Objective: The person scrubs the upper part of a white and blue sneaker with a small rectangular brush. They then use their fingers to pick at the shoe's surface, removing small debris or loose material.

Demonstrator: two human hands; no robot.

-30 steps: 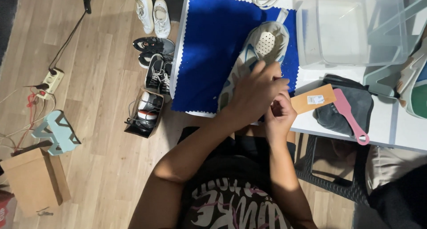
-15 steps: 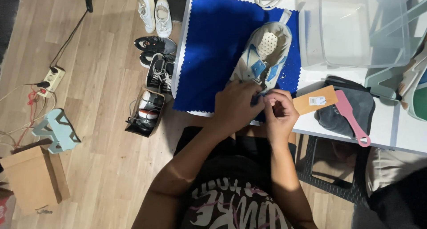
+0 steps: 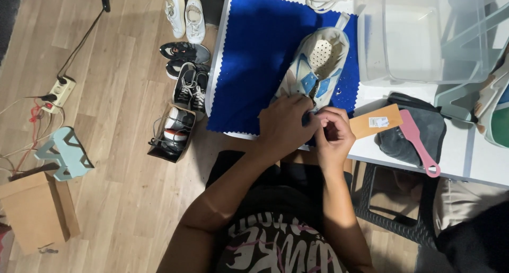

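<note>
Both hands have slid down off the shoe's (image 3: 313, 66) middle toward frame centre — left hand (image 3: 285, 125) and right hand (image 3: 333, 135) now pinched together at its near laces, working the tip.

A flat tan cardboard card (image 3: 376, 121) lies right of centre on the white surface (image 3: 466, 151), tilted, with a small white rectangular label (image 3: 378, 122) stuck on it. A plain brown cardboard box (image 3: 33, 210) stands on the wooden floor at the lower left. A clear plastic box (image 3: 424, 34) sits at the upper right.
</note>
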